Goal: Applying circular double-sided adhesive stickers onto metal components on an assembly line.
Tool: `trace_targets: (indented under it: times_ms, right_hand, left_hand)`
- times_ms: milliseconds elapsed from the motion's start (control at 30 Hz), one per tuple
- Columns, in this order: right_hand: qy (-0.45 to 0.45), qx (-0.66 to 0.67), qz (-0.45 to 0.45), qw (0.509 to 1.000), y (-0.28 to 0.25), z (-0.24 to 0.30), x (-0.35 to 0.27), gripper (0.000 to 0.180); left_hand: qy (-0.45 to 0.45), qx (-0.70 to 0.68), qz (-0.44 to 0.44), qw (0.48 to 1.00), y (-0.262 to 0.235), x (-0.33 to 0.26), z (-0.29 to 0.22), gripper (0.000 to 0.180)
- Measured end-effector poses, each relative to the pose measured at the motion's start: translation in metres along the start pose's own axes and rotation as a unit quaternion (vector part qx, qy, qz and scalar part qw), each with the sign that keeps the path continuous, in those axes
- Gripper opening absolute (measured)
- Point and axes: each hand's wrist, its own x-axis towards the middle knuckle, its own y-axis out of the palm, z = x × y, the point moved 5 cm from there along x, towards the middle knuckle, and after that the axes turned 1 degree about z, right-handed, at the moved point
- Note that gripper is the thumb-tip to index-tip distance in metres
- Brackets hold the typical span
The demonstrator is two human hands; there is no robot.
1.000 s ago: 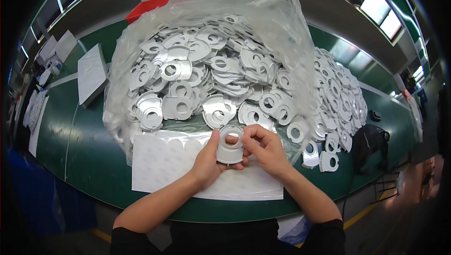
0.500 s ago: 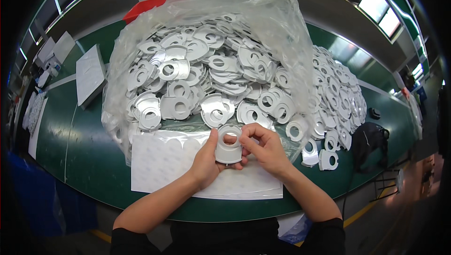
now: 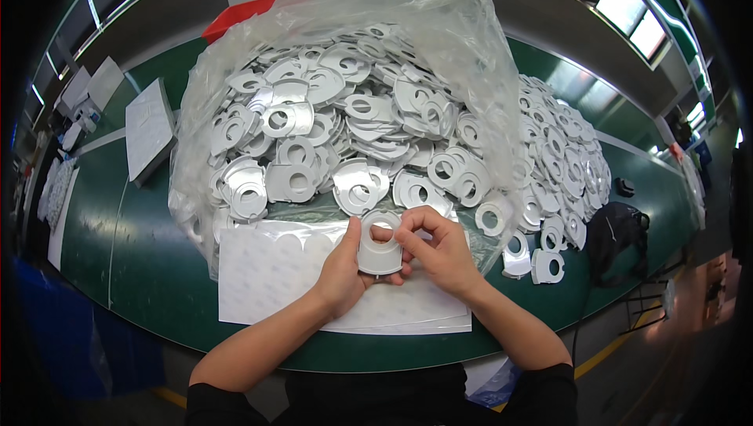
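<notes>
Above white sheets (image 3: 274,285) at the table's near edge, my left hand (image 3: 341,269) grips a flat light-grey plastic part (image 3: 380,260) with a large round hole. Its thumb lies along the part's left side, and its fingers pass behind, showing through the hole. My right hand (image 3: 443,253) pinches at the part's right upper edge with thumb and forefinger; whether a small piece is also between them is too small to tell. Just beyond lies a clear plastic bag (image 3: 192,143), spread open, with a large heap of similar grey parts (image 3: 298,179) in it.
To the bag's right, a second heap of grey parts (image 3: 569,151) spreads over the green table (image 3: 157,245). A black bag (image 3: 618,238) sits at the right edge. A white block-shaped box (image 3: 150,128) stands at the left, and a red bin (image 3: 235,16) shows behind the bag.
Both hands stay almost in place around the grey part. My right thumb and forefinger have shifted very slightly at its right edge.
</notes>
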Motion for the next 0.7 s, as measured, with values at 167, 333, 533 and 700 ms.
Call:
trace_targets:
  times_ms: [167,333,533,700]
  right_hand:
    - [-0.084,-0.101,-0.039,0.991,-0.001,0.005,0.0,0.01]
    - [-0.268,-0.372,-0.093,0.884,0.002,0.027,-0.008,0.014]
    - [-0.092,-0.103,-0.084,0.987,-0.006,0.01,-0.003,0.024]
    - [-0.008,-0.049,-0.069,0.996,-0.007,0.006,0.0,0.02]
  left_hand:
    - [0.011,-0.004,0.016,1.0,0.0,0.0,0.0,0.065]
    - [0.017,-0.011,0.017,1.0,-0.002,-0.001,0.0,0.066]
    - [0.01,-0.014,0.004,1.0,-0.001,-0.001,0.001,0.067]
    - [0.01,0.033,-0.002,0.999,0.0,0.0,0.004,0.067]
